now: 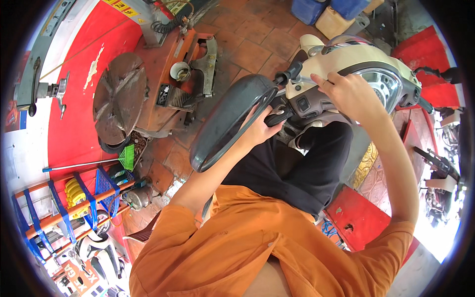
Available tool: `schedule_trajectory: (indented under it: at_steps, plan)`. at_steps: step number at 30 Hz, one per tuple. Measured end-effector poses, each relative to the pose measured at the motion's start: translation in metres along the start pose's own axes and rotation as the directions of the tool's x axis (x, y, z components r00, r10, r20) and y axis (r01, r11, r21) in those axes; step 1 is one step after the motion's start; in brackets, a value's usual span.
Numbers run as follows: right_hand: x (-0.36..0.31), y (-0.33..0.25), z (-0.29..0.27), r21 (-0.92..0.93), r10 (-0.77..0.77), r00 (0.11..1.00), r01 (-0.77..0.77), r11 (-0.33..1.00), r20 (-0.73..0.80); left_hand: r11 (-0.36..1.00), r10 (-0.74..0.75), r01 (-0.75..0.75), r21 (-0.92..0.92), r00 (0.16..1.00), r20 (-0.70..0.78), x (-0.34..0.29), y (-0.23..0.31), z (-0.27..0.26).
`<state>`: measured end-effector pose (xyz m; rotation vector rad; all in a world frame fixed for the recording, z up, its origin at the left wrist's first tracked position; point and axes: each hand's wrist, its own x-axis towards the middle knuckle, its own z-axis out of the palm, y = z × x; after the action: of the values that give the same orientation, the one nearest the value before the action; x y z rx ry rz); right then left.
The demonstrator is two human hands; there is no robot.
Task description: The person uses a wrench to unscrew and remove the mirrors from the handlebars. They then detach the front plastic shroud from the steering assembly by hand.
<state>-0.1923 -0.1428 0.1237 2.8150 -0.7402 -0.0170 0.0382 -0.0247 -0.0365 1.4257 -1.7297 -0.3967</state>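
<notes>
A cream scooter front with a round speedometer under clear plastic stands before me. A large black rear-view mirror rises at its left side and partly hides my left hand. That hand is closed round the black left handlebar grip, beside the switch panel. My right hand is over the handlebar cover, left of the speedometer. Its fingers are curled and pinched close to the mirror's stem mount; whatever lies between them is too small to make out.
An orange tyre-changing machine with a round turntable stands at left. Below it are a green broom and a blue-and-orange rack. Blue and yellowish jugs sit at the back. A red panel is at lower right.
</notes>
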Motion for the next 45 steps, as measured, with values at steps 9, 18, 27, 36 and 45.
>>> schedule_trajectory:
  at_steps: [9, 18, 27, 36, 45]
  plan:
    - [0.007, 0.015, -0.003, 0.032, -0.095, 0.995, 0.094, 0.995, 0.027, 0.999, 0.000, 0.001, -0.042, 1.000, 0.008, 0.000, 0.002, -0.002]
    - [-0.007, -0.024, 0.006, -0.007, 0.155, 0.980, -0.157, 0.988, -0.124, 0.999, 0.016, -0.016, 0.030, 1.000, -0.005, -0.002, 0.001, 0.000]
    - [-0.008, -0.030, 0.003, -0.004, 0.185, 0.974, -0.188, 0.982, -0.127, 0.999, 0.037, -0.036, 0.022, 0.999, -0.037, -0.001, 0.002, 0.000]
    - [-0.007, -0.015, 0.014, -0.122, 0.082, 0.981, -0.104, 0.987, -0.173, 1.000, 0.011, -0.011, 0.015, 1.000, -0.007, -0.001, 0.003, -0.001]
    - [-0.004, -0.009, 0.009, -0.105, 0.049, 0.993, -0.060, 0.993, -0.106, 0.999, 0.036, -0.036, 0.012, 0.998, -0.048, -0.001, 0.002, 0.001]
